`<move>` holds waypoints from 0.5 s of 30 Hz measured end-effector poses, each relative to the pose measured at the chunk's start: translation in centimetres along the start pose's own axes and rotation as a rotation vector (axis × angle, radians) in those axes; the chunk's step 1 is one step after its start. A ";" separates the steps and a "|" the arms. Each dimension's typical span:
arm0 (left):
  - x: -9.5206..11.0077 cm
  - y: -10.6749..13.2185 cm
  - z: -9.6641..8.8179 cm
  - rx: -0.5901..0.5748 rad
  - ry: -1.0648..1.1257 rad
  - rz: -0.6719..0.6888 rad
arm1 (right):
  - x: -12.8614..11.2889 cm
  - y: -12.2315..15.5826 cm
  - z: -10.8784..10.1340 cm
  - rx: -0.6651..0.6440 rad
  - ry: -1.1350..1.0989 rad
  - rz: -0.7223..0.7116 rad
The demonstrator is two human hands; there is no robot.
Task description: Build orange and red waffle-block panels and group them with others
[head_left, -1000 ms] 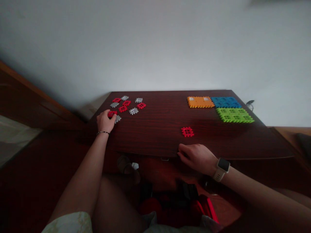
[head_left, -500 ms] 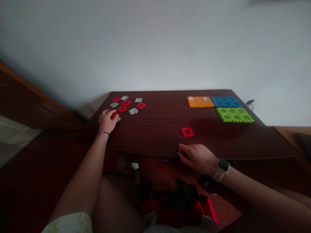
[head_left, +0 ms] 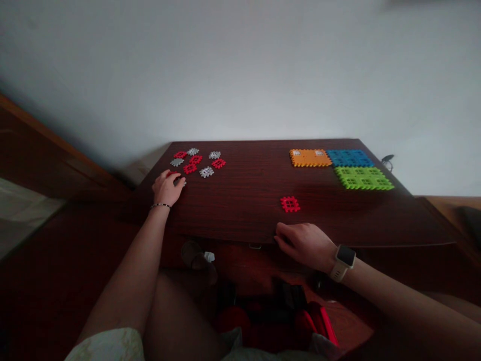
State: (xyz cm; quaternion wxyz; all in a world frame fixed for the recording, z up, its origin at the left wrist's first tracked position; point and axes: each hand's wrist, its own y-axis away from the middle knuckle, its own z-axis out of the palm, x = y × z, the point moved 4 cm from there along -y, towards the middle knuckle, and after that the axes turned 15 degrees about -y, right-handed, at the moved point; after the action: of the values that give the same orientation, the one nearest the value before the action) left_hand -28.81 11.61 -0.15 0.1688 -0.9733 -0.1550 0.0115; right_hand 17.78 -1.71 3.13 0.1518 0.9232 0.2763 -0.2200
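Waffle blocks [head_left: 190,169] on dark wooden table [head_left: 248,200]

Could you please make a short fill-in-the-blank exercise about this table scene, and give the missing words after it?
The left hand lies at a cluster of small pieces, coloured red and ____.
The lone piece between the two hands is ____.
To the right of the orange panel lies the ____ panel.
The wristwatch is on the person's ____ wrist.

Missing words: grey; red; blue; right.
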 end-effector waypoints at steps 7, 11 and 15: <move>-0.2 -0.2 0.2 -0.006 0.020 -0.012 | 0.0 0.0 0.0 0.006 -0.010 -0.016; -0.3 -0.4 0.4 0.039 0.059 0.017 | 0.2 0.0 0.1 0.021 -0.018 -0.029; -0.4 -0.5 0.3 0.110 0.107 0.056 | 0.2 0.0 0.2 0.022 -0.015 -0.034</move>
State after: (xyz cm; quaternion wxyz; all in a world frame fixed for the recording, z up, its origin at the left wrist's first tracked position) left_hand -29.32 11.99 -0.27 0.2295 -0.9658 -0.1174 -0.0273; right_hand 17.85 -1.66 2.88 0.1400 0.9183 0.2882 -0.2326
